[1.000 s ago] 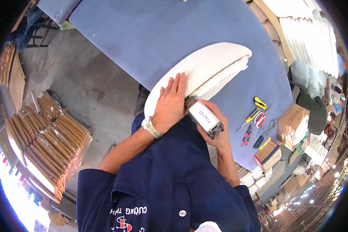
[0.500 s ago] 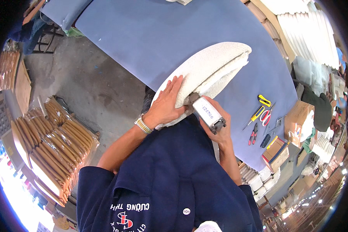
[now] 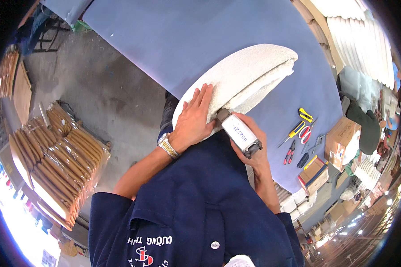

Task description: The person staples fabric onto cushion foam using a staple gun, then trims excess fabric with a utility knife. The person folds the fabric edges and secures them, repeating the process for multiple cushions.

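Observation:
A white, fuzzy fabric-covered cushion piece (image 3: pixel 249 66) with a curved outline lies across the near edge of the blue table. A long fold or seam runs along its right side. My left hand (image 3: pixel 194 113) lies flat on its near left part, fingers stretched out and thumb toward the tool. In my right hand (image 3: pixel 256 142) is a staple gun (image 3: pixel 239 132) with a white body and dark ends. Its dark nose meets the cushion by the fold, close to my left thumb; whether it presses in I cannot tell. My right fingers are partly hidden behind the tool.
On the blue table (image 3: pixel 156 40) at right lie a yellow cutter (image 3: pixel 305 115), a screwdriver (image 3: pixel 292 133), red-handled scissors (image 3: pixel 304 133) and red-handled pliers (image 3: pixel 289 153). Cardboard boxes (image 3: pixel 341 138) stand at its right edge. Wrapped brown bundles (image 3: pixel 62 160) are stacked at left.
The view has shifted slightly. The cushion's far end appears a little farther up and right. Both hands keep nearly the same place and hold, the staple gun's nose still at the fold.

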Available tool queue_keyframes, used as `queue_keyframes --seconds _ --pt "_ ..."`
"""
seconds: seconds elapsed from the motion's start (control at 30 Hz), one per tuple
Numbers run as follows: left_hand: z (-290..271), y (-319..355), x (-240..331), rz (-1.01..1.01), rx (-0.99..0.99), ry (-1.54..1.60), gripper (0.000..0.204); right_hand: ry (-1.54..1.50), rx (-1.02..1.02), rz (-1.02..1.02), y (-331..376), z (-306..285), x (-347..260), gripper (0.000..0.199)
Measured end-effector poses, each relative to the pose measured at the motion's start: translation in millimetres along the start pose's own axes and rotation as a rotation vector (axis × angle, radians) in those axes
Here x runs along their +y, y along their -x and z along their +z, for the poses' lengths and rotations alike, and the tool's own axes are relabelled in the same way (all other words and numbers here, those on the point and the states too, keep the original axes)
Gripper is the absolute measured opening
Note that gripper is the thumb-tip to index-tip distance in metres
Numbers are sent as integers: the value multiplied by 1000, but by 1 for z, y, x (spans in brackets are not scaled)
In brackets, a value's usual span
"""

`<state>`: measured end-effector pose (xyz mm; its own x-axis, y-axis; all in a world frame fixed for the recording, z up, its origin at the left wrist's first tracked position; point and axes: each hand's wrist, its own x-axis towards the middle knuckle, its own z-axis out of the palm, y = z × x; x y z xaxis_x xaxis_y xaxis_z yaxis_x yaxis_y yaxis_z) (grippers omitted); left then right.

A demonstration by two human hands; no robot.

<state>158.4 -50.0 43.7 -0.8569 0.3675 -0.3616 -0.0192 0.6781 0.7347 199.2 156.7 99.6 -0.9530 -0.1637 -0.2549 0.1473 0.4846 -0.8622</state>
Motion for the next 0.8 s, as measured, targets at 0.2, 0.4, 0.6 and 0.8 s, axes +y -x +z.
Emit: queue_keyframes --seconds 0.2,0.4,0.6,0.8 --pt "-2 -3 -4 14 -5 53 103 18 23 -45 0 1 5 59" --pt "-4 -2 -2 4 -11 40 102 21 30 -127 10 5 10 58" --pt "0 0 1 6 3 9 102 20 10 -67 6 8 -3 60" --pt "2 -5 -8 31 12 81 103 -4 25 -44 7 15 1 60"
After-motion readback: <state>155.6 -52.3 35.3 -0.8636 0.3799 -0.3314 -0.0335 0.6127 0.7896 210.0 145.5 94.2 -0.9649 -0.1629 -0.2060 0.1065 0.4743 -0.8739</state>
